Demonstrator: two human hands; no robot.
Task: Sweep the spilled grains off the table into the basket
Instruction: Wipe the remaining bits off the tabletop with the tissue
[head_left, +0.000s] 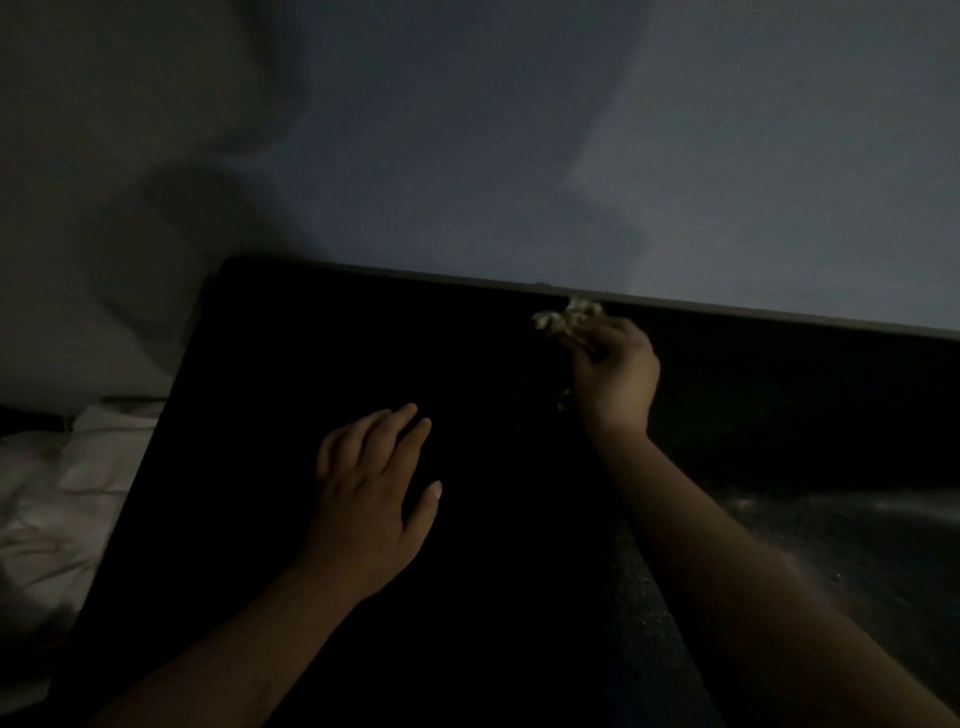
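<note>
Right hand (613, 374): fingers curled round a pale clump of grains (567, 318), held at the fingertips close to the far edge of the table (311, 338). Whether the clump is lifted or touches the top cannot be told; the light is too poor.

Left hand (374, 493): fingers straight and a little spread, palm down on the dark tabletop, holding nothing. It lies well apart from the right hand, nearer the body.

A few more pale bits show just below the right palm, near the wrist.

Step in hand, as judged: gather the grains and get them to the basket. To do it well, the right hand should keep its fingers closed under the clump so nothing trickles out, and the bits by the wrist need a second pass. The flat left hand could serve as a wall to sweep against.

Basket: not made out. A grey speckled patch (857, 540) at lower right may be part of it or lit tabletop; cannot tell.

Beyond: a plain wall (467, 156) behind the table, crumpled white cloth (57, 499) off its left edge.

Count: two hands, one clump, loose bits too blurred to count, one table, one cloth.
</note>
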